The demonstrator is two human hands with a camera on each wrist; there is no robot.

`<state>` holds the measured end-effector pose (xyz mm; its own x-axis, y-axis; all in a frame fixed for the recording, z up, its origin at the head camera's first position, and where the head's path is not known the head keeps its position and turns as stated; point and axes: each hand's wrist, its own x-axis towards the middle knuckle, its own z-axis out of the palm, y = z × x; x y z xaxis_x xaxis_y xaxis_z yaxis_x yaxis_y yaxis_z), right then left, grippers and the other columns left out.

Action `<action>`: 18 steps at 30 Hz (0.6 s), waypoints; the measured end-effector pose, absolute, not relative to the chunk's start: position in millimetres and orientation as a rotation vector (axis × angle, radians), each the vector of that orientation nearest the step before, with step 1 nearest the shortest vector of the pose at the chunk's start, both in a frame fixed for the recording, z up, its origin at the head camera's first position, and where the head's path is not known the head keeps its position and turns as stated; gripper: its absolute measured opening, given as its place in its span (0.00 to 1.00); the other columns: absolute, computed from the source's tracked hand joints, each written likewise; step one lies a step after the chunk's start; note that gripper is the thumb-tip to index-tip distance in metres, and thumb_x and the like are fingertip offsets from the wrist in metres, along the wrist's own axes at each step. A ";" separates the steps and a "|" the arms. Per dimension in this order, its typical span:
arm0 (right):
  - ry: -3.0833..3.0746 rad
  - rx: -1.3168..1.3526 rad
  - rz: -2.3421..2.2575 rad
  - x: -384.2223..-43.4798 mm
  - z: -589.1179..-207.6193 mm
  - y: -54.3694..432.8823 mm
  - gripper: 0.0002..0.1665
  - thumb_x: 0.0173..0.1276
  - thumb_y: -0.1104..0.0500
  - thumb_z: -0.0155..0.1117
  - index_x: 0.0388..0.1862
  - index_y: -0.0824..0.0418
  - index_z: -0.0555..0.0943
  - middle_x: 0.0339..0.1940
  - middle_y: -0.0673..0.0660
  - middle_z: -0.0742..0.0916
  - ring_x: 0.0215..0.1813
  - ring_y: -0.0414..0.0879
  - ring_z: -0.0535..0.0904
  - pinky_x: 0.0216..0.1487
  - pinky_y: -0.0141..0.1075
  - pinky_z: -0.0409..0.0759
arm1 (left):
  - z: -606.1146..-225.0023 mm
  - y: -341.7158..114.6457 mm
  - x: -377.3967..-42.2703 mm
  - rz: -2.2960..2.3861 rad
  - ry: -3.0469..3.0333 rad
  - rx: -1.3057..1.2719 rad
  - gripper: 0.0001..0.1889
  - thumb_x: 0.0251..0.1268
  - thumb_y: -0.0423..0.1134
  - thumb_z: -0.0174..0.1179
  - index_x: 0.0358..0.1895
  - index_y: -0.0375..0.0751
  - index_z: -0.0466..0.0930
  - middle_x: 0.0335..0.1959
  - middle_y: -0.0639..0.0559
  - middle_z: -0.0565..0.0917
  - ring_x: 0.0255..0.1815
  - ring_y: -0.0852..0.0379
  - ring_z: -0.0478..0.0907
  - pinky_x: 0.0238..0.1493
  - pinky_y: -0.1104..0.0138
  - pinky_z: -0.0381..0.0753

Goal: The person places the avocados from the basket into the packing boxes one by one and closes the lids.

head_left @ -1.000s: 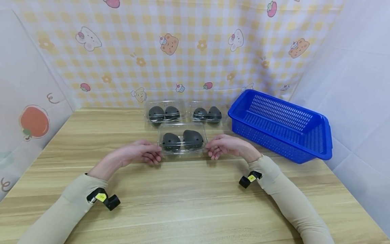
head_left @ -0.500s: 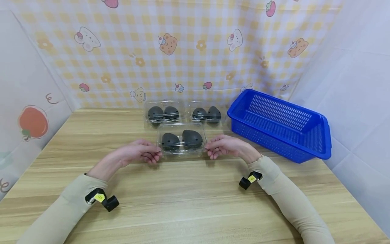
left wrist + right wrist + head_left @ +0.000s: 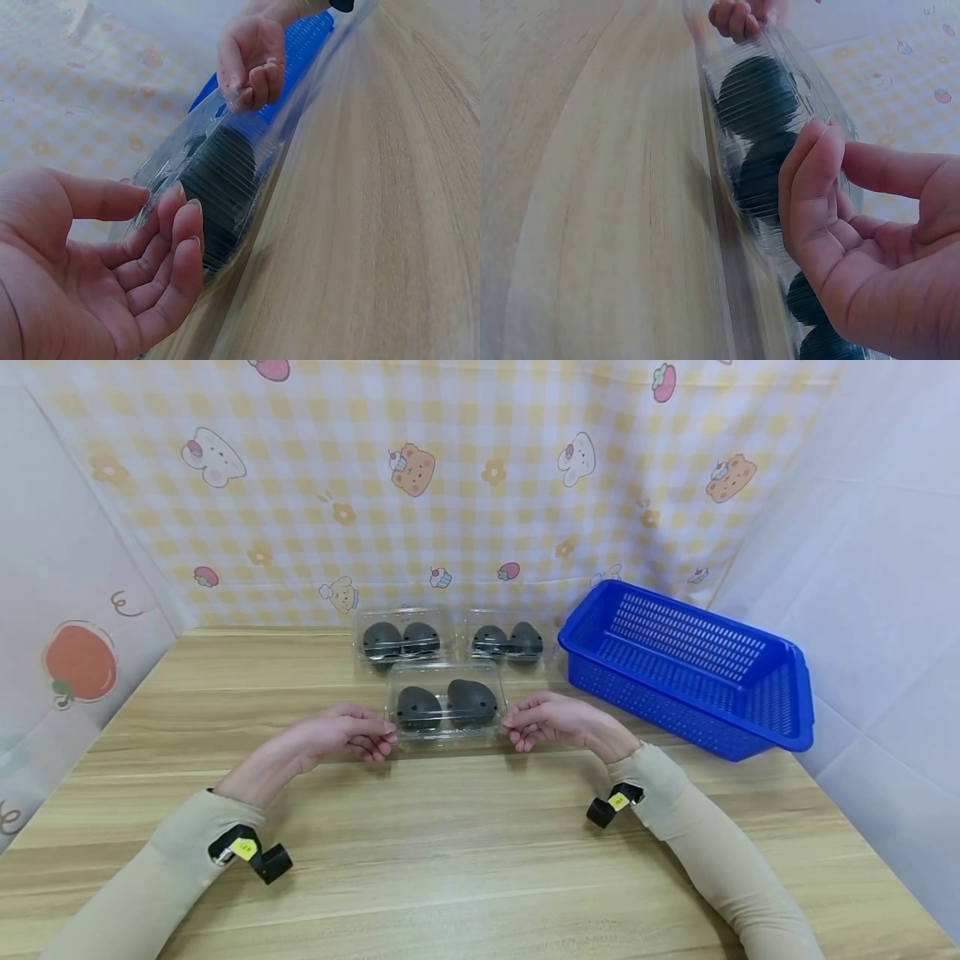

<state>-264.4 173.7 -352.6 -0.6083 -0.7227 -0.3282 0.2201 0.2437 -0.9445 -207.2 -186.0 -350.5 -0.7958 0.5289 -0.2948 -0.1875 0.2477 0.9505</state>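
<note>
At the middle of the table sits a clear plastic clamshell box [image 3: 446,739] with two dark, avocado-shaped fruits [image 3: 472,702] inside. My left hand [image 3: 348,732] pinches the box's left front corner between thumb and fingers. At the opposite corner, my right hand [image 3: 551,722] pinches the rim the same way. The left wrist view shows the box's ribbed side [image 3: 217,195] just beyond the left fingertips. In the right wrist view the right thumb and index finger [image 3: 821,154] meet at the box's edge. The lid looks closed.
Behind it stand two more clear clamshell boxes, a left one [image 3: 406,613] and a right one [image 3: 506,617], each with two dark fruits. A blue plastic basket [image 3: 637,689] with slotted walls stands at the right. A checked curtain [image 3: 465,527] hangs behind the table [image 3: 450,860].
</note>
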 end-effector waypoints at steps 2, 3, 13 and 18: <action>1.715 -0.464 -1.485 -264.0 -352.5 173.3 0.08 0.76 0.67 0.54 0.37 0.66 0.80 0.29 0.54 0.84 0.31 0.40 0.81 0.37 0.30 0.82 | -350.7 -185.8 -207.0 1.601 1.949 0.305 0.13 0.76 0.36 0.54 0.44 0.25 0.80 0.35 0.46 0.85 0.35 0.58 0.82 0.43 0.67 0.84; 1.716 -0.465 -1.485 -263.8 -352.3 173.2 0.08 0.76 0.67 0.55 0.37 0.67 0.80 0.29 0.54 0.84 0.31 0.40 0.81 0.36 0.30 0.82 | -350.8 -185.7 -206.9 1.601 1.950 0.302 0.13 0.76 0.36 0.54 0.44 0.24 0.80 0.35 0.46 0.85 0.35 0.58 0.82 0.43 0.66 0.84; 1.737 -0.449 -1.472 -263.8 -352.0 172.9 0.08 0.76 0.68 0.54 0.37 0.66 0.80 0.28 0.54 0.84 0.31 0.40 0.81 0.36 0.30 0.82 | -350.1 -183.2 -205.3 1.599 1.966 0.292 0.13 0.75 0.35 0.55 0.45 0.24 0.80 0.35 0.45 0.85 0.35 0.58 0.82 0.43 0.67 0.84; 1.738 -0.447 -1.467 -264.2 -352.0 172.7 0.09 0.76 0.68 0.53 0.36 0.65 0.80 0.28 0.53 0.84 0.31 0.40 0.81 0.35 0.29 0.81 | -348.1 -182.6 -203.7 1.594 1.971 0.296 0.12 0.75 0.35 0.54 0.44 0.25 0.80 0.34 0.46 0.84 0.34 0.58 0.82 0.42 0.67 0.84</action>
<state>-264.2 172.7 -352.0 -0.6174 -0.7071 -0.3447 0.2211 0.2646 -0.9387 -203.7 -182.6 -348.1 -0.8067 0.5113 -0.2963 -0.1830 0.2607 0.9479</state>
